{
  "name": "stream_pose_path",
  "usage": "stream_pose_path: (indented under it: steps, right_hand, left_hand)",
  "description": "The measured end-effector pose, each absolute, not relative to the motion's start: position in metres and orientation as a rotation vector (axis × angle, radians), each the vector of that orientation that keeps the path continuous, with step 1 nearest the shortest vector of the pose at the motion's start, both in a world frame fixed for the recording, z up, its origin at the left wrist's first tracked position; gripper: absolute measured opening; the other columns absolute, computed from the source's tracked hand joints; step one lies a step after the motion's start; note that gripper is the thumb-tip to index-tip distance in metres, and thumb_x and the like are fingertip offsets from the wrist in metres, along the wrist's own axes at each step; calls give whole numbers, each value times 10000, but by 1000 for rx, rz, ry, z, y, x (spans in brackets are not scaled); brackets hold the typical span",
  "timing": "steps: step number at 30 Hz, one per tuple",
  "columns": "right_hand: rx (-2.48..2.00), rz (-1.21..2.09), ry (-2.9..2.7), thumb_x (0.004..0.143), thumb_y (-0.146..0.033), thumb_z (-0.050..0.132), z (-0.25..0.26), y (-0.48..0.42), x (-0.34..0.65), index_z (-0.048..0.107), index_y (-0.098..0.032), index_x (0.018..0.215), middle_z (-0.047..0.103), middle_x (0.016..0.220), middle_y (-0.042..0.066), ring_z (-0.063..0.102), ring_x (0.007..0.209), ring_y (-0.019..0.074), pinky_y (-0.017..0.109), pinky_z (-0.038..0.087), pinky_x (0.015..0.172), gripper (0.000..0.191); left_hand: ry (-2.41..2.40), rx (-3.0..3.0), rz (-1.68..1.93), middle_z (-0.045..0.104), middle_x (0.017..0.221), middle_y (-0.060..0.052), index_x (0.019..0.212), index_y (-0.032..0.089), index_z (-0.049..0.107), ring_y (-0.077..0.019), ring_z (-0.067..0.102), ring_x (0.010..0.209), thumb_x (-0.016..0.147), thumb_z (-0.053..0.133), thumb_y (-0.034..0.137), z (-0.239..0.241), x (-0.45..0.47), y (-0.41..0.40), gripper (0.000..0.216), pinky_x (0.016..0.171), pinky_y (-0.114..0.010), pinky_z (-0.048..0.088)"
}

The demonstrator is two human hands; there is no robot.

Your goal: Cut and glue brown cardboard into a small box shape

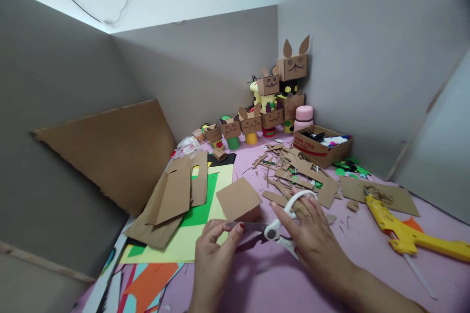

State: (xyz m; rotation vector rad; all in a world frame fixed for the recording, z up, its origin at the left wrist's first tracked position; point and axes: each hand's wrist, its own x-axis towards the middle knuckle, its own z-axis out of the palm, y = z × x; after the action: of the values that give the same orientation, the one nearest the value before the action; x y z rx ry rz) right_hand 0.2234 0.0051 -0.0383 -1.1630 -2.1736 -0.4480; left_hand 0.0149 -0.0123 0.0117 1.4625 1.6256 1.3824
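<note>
My right hand (312,234) lies on white-handled scissors (281,227), fingers over and through the handle loops. The blades point left and are slightly apart. My left hand (216,249) pinches at the blade tips, thumb and fingers pressed together near something small that I cannot make out. A folded brown cardboard piece (238,199) sits just behind the blades on the pink tabletop (264,274).
Cardboard scraps (293,171) litter the middle. A yellow glue gun (404,232) lies right. Cut cardboard sheets (176,195) rest on yellow and green paper (198,215) left. Cardboard box-head figures (271,102), a pink bottle (304,117) and a small carton (323,145) stand in the far corner.
</note>
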Motion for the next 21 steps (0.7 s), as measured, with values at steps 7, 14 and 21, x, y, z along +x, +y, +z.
stream_pose_path:
  steps: [7,14,21]
  right_hand:
    - [-1185,-421,-2153,740,70,408,-40,8,226,188,-268,1487,413,1248,181,394,1230,401,634,391,958,849]
    - [-1277,-379,-2113,690,95,415,-35,9,228,-73,-303,1503,344,1287,186,339,1264,428,654,364,974,1028]
    - [-1191,-462,-2108,711,73,398,-35,6,225,139,-264,1485,366,1297,193,321,1287,411,652,394,949,883]
  left_hand:
    - [1503,1497,1272,647,661,-45,564,223,669,-225,556,660,749,636,442,14,12,-15,288,667,-302,409]
    - [1620,1625,1368,657,667,-47,604,254,682,-267,577,719,769,621,440,9,12,-14,256,722,-340,397]
    - [1612,1905,1289,747,777,-61,715,283,755,-296,592,815,685,734,390,8,20,-15,113,831,-416,372]
